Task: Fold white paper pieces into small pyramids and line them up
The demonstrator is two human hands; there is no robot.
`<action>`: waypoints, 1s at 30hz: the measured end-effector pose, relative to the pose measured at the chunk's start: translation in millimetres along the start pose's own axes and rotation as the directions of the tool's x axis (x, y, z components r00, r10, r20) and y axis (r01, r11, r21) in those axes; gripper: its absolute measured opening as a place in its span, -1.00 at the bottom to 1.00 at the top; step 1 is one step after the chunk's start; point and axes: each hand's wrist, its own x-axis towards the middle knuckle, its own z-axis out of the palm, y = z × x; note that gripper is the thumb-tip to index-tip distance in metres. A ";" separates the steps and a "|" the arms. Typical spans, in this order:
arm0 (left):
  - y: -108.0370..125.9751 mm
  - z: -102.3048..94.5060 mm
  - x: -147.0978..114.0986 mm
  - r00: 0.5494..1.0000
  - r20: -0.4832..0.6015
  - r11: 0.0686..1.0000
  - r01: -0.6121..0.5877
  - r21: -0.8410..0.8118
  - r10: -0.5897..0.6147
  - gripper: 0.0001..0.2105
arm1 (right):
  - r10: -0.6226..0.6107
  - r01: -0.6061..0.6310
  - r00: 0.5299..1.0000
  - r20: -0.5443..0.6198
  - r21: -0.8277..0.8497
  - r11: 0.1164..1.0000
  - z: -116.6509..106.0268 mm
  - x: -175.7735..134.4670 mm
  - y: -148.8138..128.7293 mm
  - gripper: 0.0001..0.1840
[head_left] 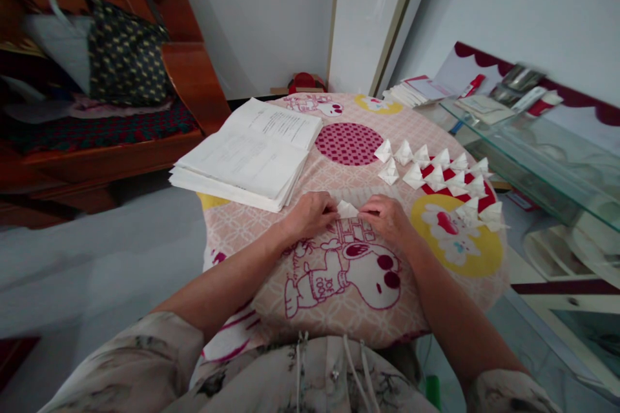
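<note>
Over the middle of the round table, my left hand [317, 213] and my right hand [386, 217] face each other. Between them is a small white paper boat [347, 209] with a pointed peak. My left fingers pinch its left end, and my right thumb and fingers pinch its right end. Fingertips hide both ends of the paper. Several similar folded paper boats [436, 177] stand in rows on the right side of the table. A thick stack of open printed pages [250, 150] lies beyond my left forearm.
A patterned tablecloth [290, 251] covers the round table. At right, a glass shelf [542, 161] holds small items, close to the table edge. A wooden bench [188, 90] with a dark patterned bag [126, 55] stands at left. Papers [419, 90] lie near the far right edge.
</note>
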 end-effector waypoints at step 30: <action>-14.6 5.8 16.3 0.995 0.028 0.994 0.090 0.057 -0.091 -0.83 | 0.328 -0.313 0.942 0.069 -0.167 0.935 6.9 19.0 -10.8 -0.82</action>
